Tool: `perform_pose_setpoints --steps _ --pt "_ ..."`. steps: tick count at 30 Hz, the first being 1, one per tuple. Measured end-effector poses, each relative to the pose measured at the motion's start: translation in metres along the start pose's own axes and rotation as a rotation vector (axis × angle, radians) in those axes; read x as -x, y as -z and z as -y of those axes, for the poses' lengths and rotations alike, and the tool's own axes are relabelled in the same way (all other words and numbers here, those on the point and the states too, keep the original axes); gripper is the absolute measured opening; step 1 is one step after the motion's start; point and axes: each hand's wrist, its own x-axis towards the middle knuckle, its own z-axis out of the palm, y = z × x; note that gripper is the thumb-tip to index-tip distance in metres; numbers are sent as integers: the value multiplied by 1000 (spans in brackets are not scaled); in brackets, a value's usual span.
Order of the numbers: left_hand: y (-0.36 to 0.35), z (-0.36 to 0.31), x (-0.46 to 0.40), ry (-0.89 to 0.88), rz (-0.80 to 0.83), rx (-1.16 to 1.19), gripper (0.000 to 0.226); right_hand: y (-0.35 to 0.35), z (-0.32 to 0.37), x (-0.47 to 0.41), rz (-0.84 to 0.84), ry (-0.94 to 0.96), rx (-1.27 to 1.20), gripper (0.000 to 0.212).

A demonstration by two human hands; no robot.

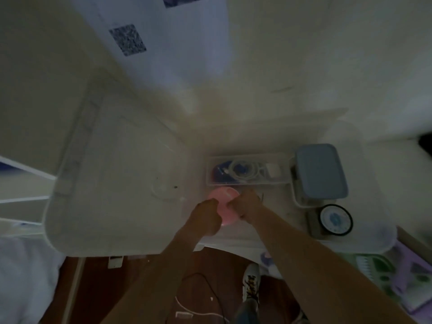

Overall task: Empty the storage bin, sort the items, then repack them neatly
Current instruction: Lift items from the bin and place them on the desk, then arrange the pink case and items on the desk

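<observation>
— Report the hands.

— Both reach forward over the near rim of the storage bin point(364, 242). The left hand point(207, 212) has its fingers curled on the left edge of a pink round item point(225, 202); the right hand point(244, 204) has its fingers curled on the right edge. Both grip it. The picture is dim and blurred, so I cannot tell what the pink item is.

— Where does that item sit?

— Inside the bin, near its front wall, between the two hands.

— Other contents?

— A clear flat case point(247, 170) lies just behind the pink item, with a coiled white cable and dark blue parts showing through it. To its right stands a container with a grey-blue lid point(320, 170). In front of that container is a round dial with a black rim point(336, 219), seemingly a small scale.

— And the large pale panel on the left?

— The bin's lid point(112, 183), translucent, lying flat beside the bin and overlapping its left edge.

— Below?

— Dark wooden floor, a patterned shoe point(251, 282), and a thin cable point(205, 286).
</observation>
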Motion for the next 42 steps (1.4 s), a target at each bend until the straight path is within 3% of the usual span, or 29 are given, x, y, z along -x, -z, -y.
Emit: perform_pose_setpoints --steps 6,8,12,16,20,23,26,33,37,42 --pt "0 1 5 -33 -27 4 43 9 1 5 103 98 156 53" --pt "4 -6 12 -66 -90 28 42 27 4 21 62 197 251 51" --pt "17 -62 25 -292 -263 66 37 90 -15 80 -222 434 89 43" --pt "0 -175 45 -555 -292 47 54 181 -80 153 -585 418 -239 25" --pt "-55 -282 75 -791 -244 15 40 253 -179 201 -783 254 -458 19" --pt "-110 -333 93 -898 -172 -2 39 277 -254 222 -856 87 -488 20" --pt "-161 -362 101 -853 -30 -87 43 277 -313 224 -845 -37 -477 24" --pt "-233 -400 95 -668 101 -198 47 300 -393 212 -752 -145 -567 38" --pt "-259 -425 83 -664 79 -295 52 344 -425 206 -870 -175 -685 41" --pt "-292 -449 73 -728 4 -306 47 403 -471 206 -1142 -351 -614 38"
